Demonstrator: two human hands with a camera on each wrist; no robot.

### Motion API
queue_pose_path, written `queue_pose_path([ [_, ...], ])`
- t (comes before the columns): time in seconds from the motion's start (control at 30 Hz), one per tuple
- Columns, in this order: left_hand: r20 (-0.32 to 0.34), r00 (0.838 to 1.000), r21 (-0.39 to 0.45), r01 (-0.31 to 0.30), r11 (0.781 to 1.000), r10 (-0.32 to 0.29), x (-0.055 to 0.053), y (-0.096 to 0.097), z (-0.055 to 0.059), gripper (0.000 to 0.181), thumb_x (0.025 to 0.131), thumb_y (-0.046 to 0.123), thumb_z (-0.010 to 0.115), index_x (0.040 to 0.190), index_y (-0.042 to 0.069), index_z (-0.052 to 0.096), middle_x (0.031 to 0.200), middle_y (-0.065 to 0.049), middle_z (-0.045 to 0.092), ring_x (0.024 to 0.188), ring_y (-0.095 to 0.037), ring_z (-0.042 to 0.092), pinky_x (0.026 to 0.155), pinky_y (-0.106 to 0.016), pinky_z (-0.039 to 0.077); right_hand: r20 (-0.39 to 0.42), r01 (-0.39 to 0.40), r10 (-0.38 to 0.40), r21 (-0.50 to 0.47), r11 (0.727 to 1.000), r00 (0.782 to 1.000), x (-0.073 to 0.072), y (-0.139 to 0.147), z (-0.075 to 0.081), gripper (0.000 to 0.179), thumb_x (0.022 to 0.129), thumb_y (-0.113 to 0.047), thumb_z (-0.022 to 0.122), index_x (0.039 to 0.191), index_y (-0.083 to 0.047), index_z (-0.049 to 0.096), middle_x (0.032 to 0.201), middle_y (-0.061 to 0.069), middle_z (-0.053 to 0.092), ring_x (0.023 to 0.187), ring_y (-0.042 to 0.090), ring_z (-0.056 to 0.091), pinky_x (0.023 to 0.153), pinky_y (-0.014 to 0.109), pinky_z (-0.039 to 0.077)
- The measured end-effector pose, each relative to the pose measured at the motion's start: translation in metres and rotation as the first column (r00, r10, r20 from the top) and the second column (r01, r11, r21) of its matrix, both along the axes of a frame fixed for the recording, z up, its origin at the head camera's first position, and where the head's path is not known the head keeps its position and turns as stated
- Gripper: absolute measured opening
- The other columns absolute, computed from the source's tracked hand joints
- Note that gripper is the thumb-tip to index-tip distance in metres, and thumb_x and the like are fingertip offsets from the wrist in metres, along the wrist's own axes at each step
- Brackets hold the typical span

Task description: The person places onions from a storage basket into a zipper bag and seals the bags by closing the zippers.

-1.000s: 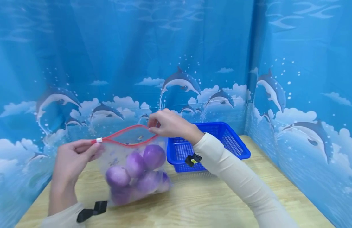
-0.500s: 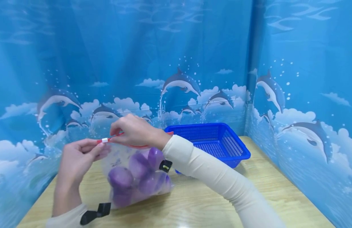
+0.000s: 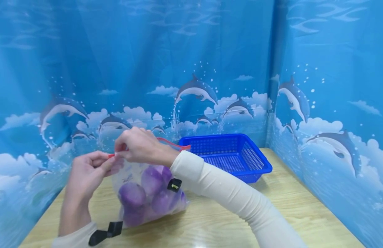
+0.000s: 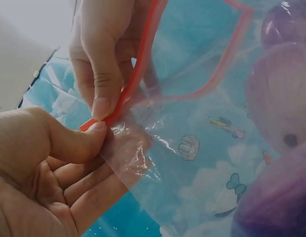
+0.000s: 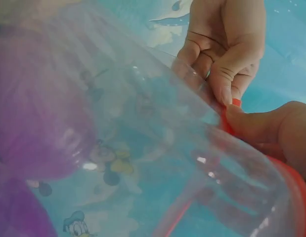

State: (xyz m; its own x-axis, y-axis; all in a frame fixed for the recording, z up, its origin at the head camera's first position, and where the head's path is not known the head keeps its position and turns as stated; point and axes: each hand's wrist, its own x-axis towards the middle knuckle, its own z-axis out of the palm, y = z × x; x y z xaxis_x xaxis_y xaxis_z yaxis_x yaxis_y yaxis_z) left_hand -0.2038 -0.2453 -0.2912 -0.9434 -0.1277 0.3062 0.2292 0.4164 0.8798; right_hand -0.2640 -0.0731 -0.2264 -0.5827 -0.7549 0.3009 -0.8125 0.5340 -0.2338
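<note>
A clear zip bag [image 3: 127, 174] with a red zip strip [image 3: 174, 146] and small cartoon prints stands on the table, holding several purple round objects [image 3: 132, 194]. My left hand [image 3: 87, 168] pinches the red end of the strip at the bag's left corner. Right beside it, the thumb and fingers of my right hand [image 3: 141, 146] pinch the strip, covering the spot where the white slider was. Both thumbs nearly meet in the left wrist view, where the red strip [image 4: 219, 74] spreads apart farther along, so the bag's mouth gapes there. The purple objects' kind is unclear.
A blue plastic basket [image 3: 262, 165] with perforated walls stands behind and right of the bag, partly behind my right forearm. The wooden table [image 3: 241, 224] is bounded by blue dolphin-print curtains [image 3: 191, 44] at the back and sides.
My right hand has moved left along the strip from the bag's right part to the slider at the left corner, now hidden by its fingers. The left hand keeps its pinch, shifting slightly right.
</note>
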Motion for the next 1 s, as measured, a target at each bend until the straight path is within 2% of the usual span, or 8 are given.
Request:
queue_pose_path([
  [0.23,-0.027,0.999,0.030,0.038,0.999,-0.038,0.002,-0.008,-0.002,0.021,0.104,0.015,0.062,0.100,-0.006,0.065,0.086,0.021,0.078,0.080,-0.002,0.077,0.074,-0.019,0.065,0.036,0.043,-0.043,-0.012,0.999,0.998,-0.003,0.013,-0.003,0.006,0.096,-0.025,0.075,0.095,-0.021,0.079,0.084,-0.013,0.073,0.069,0.001,0.060,0.057,0.011,0.051],
  [0.4,-0.037,0.998,-0.006,0.045,0.999,-0.045,0.001,-0.012,-0.003,0.023,0.105,0.016,0.060,0.098,-0.006,0.062,0.091,0.019,0.079,0.083,-0.002,0.077,0.076,-0.017,0.064,0.096,0.027,-0.021,-0.065,0.998,0.995,-0.009,0.029,-0.008,0.005,0.095,-0.024,0.076,0.093,-0.020,0.079,0.082,-0.014,0.073,0.073,0.001,0.064,0.062,0.012,0.055],
  [0.53,-0.047,0.998,-0.037,0.047,0.998,-0.048,0.000,-0.015,-0.005,0.021,0.106,0.013,0.057,0.097,-0.005,0.058,0.095,0.020,0.078,0.086,0.001,0.075,0.078,-0.015,0.063,0.107,0.003,0.005,-0.075,0.997,0.994,-0.013,0.036,-0.011,0.007,0.095,-0.022,0.076,0.093,-0.017,0.080,0.081,-0.011,0.074,0.068,0.002,0.064,0.061,0.013,0.055],
  [0.7,-0.052,0.998,-0.050,0.043,0.998,-0.046,-0.001,-0.016,-0.007,0.019,0.106,0.010,0.054,0.096,-0.006,0.055,0.096,0.023,0.077,0.087,0.003,0.074,0.078,-0.013,0.061,0.099,0.001,0.003,-0.039,0.999,0.995,-0.015,0.042,-0.013,0.009,0.096,-0.021,0.074,0.092,-0.014,0.078,0.079,-0.007,0.073,0.065,0.004,0.062,0.058,0.013,0.053],
  [0.87,-0.060,0.996,-0.044,0.058,0.997,-0.060,-0.002,-0.018,-0.009,0.019,0.107,0.009,0.052,0.095,-0.005,0.053,0.096,0.024,0.077,0.088,0.004,0.074,0.078,-0.012,0.061,0.070,0.032,-0.032,0.004,0.999,0.997,-0.014,0.046,-0.013,0.009,0.097,-0.022,0.073,0.091,-0.017,0.078,0.077,-0.009,0.071,0.065,0.004,0.060,0.055,0.013,0.049],
  [1.0,-0.061,0.993,0.031,0.106,0.994,-0.104,-0.002,-0.025,-0.012,0.019,0.107,0.007,0.052,0.091,-0.004,0.051,0.094,0.022,0.078,0.087,0.002,0.076,0.077,-0.012,0.062,0.033,0.064,-0.065,0.026,0.998,0.997,-0.015,0.052,-0.013,0.010,0.097,-0.023,0.073,0.091,-0.018,0.079,0.076,-0.009,0.070,0.065,0.005,0.057,0.051,0.014,0.044],
])
